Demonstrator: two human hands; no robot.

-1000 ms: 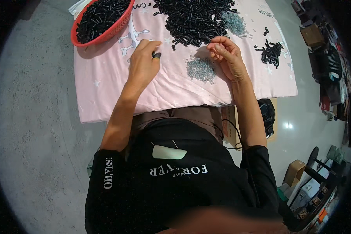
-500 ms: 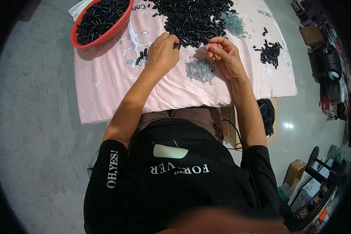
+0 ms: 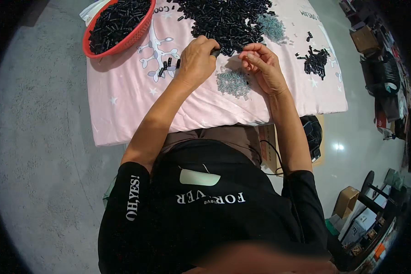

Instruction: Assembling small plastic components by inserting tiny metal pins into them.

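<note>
My left hand (image 3: 197,63) is at the near edge of a heap of small black cylindrical pieces (image 3: 223,23), its fingers closed on one black piece (image 3: 215,52). To the right, my right hand (image 3: 264,68) is raised with thumb and forefinger pinched together; whatever sits between the tips is too small to make out. Between and just below the hands lies a small pile of thin, clear-grey pieces (image 3: 233,83), which look like tiny springs. A few loose black pieces (image 3: 165,65) rest to the left of my left hand.
A red plastic basket (image 3: 144,32) full of black pieces stands at the far left of the pink cloth (image 3: 123,109). Another clear-grey pile (image 3: 271,28) touches the heap's right side. A smaller black cluster (image 3: 316,61) lies at the right. Boxes (image 3: 365,41) stand on the floor beyond.
My left hand has shifted a little to the right, toward my right hand, with the black piece at its fingertips. My right hand has barely moved.
</note>
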